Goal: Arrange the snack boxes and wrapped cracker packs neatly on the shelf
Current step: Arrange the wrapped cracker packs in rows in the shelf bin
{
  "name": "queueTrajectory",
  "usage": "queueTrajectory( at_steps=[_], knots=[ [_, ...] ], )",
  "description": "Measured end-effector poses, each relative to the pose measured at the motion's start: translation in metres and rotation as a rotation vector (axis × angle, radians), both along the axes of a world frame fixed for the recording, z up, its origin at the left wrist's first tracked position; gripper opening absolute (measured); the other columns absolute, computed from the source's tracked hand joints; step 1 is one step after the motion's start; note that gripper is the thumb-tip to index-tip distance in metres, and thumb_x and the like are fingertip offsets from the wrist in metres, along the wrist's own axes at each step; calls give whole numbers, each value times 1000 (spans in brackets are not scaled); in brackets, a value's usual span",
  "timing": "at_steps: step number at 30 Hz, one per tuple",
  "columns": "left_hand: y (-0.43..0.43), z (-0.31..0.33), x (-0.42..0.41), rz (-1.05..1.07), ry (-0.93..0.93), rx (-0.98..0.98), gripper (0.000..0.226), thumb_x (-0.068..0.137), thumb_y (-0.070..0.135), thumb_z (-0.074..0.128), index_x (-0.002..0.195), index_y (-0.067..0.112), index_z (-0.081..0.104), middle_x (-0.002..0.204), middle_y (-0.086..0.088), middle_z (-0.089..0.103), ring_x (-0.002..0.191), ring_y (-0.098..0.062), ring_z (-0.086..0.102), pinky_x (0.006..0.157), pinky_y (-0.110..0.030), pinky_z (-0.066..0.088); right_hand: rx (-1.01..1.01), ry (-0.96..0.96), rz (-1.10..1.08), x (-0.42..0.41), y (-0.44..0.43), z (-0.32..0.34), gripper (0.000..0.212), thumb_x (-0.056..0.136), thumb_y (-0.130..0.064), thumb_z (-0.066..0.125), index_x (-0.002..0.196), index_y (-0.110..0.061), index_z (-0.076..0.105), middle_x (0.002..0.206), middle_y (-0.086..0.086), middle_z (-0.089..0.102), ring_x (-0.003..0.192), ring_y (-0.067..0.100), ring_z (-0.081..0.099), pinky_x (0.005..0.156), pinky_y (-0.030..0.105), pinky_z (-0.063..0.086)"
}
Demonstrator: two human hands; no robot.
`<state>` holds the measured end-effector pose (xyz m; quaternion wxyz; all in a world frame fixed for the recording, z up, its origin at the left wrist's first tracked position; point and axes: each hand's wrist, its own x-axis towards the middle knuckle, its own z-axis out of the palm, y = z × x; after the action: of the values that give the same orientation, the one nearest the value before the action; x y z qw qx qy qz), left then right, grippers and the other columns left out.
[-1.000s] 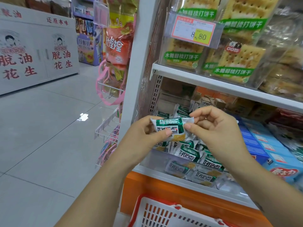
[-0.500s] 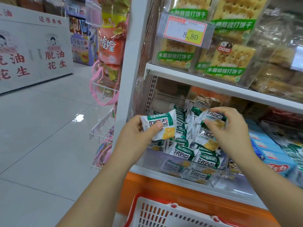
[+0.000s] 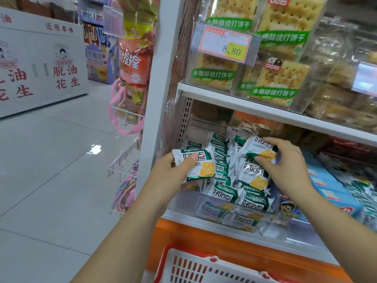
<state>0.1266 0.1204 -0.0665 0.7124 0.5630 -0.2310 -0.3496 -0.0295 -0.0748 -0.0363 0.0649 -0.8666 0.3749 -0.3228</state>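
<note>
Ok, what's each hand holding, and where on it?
The left hand grips a green-and-white cracker pack by its left end, thumb on front. The right hand pinches a second pack by its right end.

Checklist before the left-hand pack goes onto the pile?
1. Left hand grips pack: ok, thumb across its face.
2. Right hand grips top pack: ok, pinched at the pile.
3. Pile tidy: not ok, packs tilted and overlapping.
4. Free gap at the pile's left: cannot tell, the held pack hides it.
5. Front lip keeps packs in: ok.
</note>
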Motion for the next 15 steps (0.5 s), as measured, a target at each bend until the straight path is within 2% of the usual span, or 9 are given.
queueTrajectory(
  at_steps=[2, 4, 7, 10, 13, 15],
  knots=[
    [0, 0, 0, 3, 16, 18, 18, 90, 33, 61, 103, 20, 65, 96, -2, 74, 91, -17, 70, 77, -33, 59, -33, -40, 38, -1, 8, 3, 47, 82, -26, 71, 126, -23, 56, 120, 2, 57, 116, 25, 42, 97, 42, 36],
    [0, 1, -1, 8, 47, 25, 14, 91, 30, 60, 102, 22, 64, 98, -2, 72, 92, -17, 68, 79, -35, 58, -45, -61, 134, -2, 23, 6, 46, 82, -26, 71, 125, -28, 54, 114, -10, 52, 114, 16, 41, 96, 33, 34],
    [1, 5, -5, -34, 101, 29, 7, 93, 24, 59, 97, 21, 63, 92, -1, 70, 82, -13, 66, 80, -35, 58, -16, -71, 355, 3, 56, 12, 45, 81, -28, 71, 118, -40, 49, 111, -22, 48, 111, 1, 39, 94, 16, 29],
    [4, 10, -9, -128, 144, 34, 19, 93, 34, 56, 99, 19, 65, 95, -3, 70, 79, -14, 69, 81, -34, 57, -2, -37, 532, 10, 75, 11, 49, 78, -30, 75, 116, -45, 48, 115, -34, 45, 112, -12, 39, 96, 2, 23],
    [9, 11, -11, -254, 55, 26, 46, 80, 58, 54, 107, 23, 68, 101, 0, 73, 92, -16, 70, 86, -36, 55, -27, -4, 614, 18, 81, 4, 47, 76, -42, 71, 118, -43, 49, 117, -33, 45, 116, -15, 37, 100, 3, 22],
    [12, 11, -12, -282, -62, 16, 44, 75, 54, 61, 107, 25, 66, 99, 4, 74, 93, -13, 70, 87, -33, 55, -44, 3, 641, 22, 83, 2, 47, 75, -50, 65, 119, -40, 51, 117, -31, 47, 116, -9, 41, 101, 7, 26]
  ],
)
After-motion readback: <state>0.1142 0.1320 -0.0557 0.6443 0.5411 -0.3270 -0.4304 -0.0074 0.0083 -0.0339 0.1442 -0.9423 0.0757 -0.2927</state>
